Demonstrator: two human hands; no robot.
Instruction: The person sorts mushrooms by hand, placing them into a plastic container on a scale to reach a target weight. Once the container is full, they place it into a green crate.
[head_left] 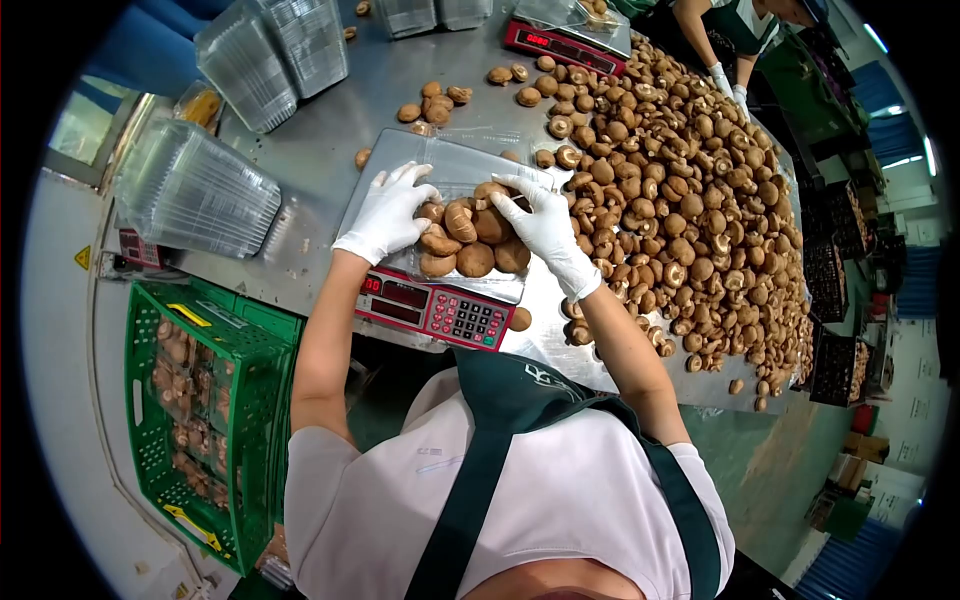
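On a red-edged digital scale (pixel 432 312) sits a clear plastic tray (pixel 512 288) heaped with brown shiitake mushrooms (pixel 474 260). My left hand (pixel 388 215), in a white glove, curls its fingers at the tray's left side, against the mushrooms there. From the right, my gloved right hand (pixel 548 228) reaches over the heap, its thumb and fingers around a mushroom (pixel 487 194) at the top. The tray's left rim is partly hidden under my left hand. Clear film or a lid shows beyond the mushrooms.
A large mushroom pile (pixel 690 210) covers the table's right side. Stacked clear trays (pixel 195 190) stand at left. Below the table edge is a green crate (pixel 255 400) of packed mushrooms. Another scale (pixel 565 48) stands farther back, and a co-worker's gloved hands (pixel 730 88) are across the pile.
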